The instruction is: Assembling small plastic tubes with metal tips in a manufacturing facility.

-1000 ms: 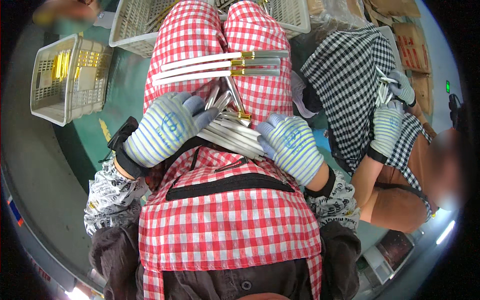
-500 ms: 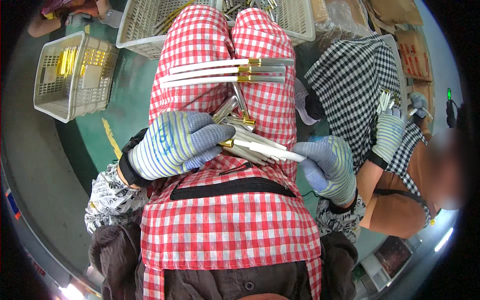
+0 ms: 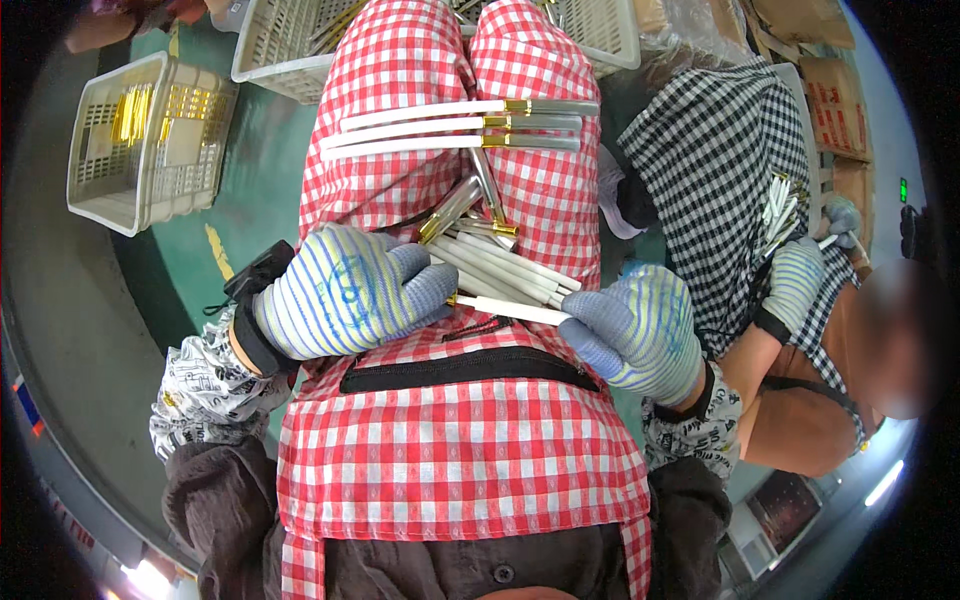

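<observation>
Low over my lap, my left hand (image 3: 352, 290) and my right hand (image 3: 640, 333), both in striped knit gloves, are closed on one white stick (image 3: 518, 311). My left fingers grip its gold-collared end and hide most of the collar. At the other end, my right thumb and fingers pinch the white tip. Just beyond lies a loose pile of white sticks (image 3: 500, 268), with several clear-and-gold tubes (image 3: 455, 208) on its far side. Farther up, across my thighs, three white sticks (image 3: 425, 128) with gold bands and translucent grey ends lie side by side.
My red-and-white checked apron (image 3: 460, 450) covers my lap. A white crate (image 3: 150, 200) at left holds gold pieces; another crate (image 3: 285, 75) stands beyond my knees. Close at right sits a co-worker in a black-and-white checked apron (image 3: 700, 150), a gloved hand (image 3: 797, 285) near white sticks.
My right hand has moved slightly left and down with the stick's tip. The gold collar, plain to see before, is now mostly covered by my left fingers.
</observation>
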The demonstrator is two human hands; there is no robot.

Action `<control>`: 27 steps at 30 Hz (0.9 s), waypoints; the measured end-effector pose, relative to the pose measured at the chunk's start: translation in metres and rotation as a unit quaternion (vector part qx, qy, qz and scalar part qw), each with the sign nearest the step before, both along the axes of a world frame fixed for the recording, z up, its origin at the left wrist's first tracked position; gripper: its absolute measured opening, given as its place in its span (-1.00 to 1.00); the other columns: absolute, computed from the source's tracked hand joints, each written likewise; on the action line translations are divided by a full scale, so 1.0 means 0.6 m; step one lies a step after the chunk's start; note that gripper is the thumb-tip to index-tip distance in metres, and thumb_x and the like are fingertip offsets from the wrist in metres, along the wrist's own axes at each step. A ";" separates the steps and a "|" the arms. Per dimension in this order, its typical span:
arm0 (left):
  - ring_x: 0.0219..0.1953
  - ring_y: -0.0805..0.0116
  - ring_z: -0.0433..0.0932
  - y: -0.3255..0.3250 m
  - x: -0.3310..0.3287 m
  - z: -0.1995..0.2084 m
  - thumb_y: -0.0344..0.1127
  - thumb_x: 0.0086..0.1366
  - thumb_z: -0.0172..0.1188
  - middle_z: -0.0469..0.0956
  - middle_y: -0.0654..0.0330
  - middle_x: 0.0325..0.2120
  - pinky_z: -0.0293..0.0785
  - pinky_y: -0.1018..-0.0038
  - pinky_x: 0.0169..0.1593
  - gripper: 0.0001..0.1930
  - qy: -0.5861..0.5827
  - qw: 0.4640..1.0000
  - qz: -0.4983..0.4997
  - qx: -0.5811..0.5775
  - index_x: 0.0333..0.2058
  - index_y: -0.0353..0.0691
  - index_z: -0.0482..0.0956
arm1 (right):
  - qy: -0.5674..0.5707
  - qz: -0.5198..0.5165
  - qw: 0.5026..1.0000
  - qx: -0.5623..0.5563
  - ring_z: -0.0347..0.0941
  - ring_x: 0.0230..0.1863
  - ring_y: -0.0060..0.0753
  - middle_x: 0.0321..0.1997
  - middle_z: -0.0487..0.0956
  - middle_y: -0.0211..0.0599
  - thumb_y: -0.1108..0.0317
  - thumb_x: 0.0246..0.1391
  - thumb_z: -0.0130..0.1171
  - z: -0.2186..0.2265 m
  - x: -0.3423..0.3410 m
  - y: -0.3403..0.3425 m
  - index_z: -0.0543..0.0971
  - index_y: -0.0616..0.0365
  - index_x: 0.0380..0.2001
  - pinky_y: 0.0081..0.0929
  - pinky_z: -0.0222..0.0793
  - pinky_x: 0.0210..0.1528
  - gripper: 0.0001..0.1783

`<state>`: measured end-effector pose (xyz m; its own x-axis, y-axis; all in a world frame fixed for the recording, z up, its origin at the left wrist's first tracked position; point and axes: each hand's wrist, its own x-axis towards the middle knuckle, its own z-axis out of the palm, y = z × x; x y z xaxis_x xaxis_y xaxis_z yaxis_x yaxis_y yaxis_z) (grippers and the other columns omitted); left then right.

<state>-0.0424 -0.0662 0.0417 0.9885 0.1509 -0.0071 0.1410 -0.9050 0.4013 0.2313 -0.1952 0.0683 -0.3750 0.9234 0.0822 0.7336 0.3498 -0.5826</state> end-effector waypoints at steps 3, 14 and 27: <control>-0.58 0.25 0.55 -0.003 -0.003 -0.007 -0.28 0.10 0.21 0.54 0.20 -0.48 0.40 0.36 -0.61 -0.67 0.037 0.999 -0.012 0.000 -0.12 -0.18 0.53 | -0.020 0.006 0.996 -0.084 0.46 -0.68 -0.17 -0.71 0.49 -0.22 0.16 0.08 0.24 0.002 -0.007 0.008 0.59 0.09 -0.47 -0.21 0.30 -0.54 -0.77; -0.61 0.25 0.54 -0.007 0.009 -0.001 -0.20 0.07 0.27 0.53 0.21 -0.52 0.40 0.34 -0.61 -0.66 0.007 1.000 0.014 0.015 -0.19 -0.22 0.55 | 0.112 -0.039 0.959 -0.258 0.54 -0.55 -0.12 -0.64 0.54 -0.19 0.14 0.22 0.11 -0.019 -0.018 0.019 0.65 0.12 -0.40 -0.28 0.43 -0.44 -0.70; -0.03 0.26 0.49 -0.019 0.053 -0.039 -0.14 0.34 0.21 0.45 0.23 -0.28 0.33 0.12 0.23 -0.67 -0.411 0.637 0.315 -0.572 -0.08 -0.27 0.53 | 0.323 -0.073 0.925 -0.187 0.55 -0.10 -0.36 -0.01 0.55 -0.18 0.28 0.01 0.30 0.004 0.000 0.088 0.46 0.19 0.12 -0.44 0.46 -0.05 -0.42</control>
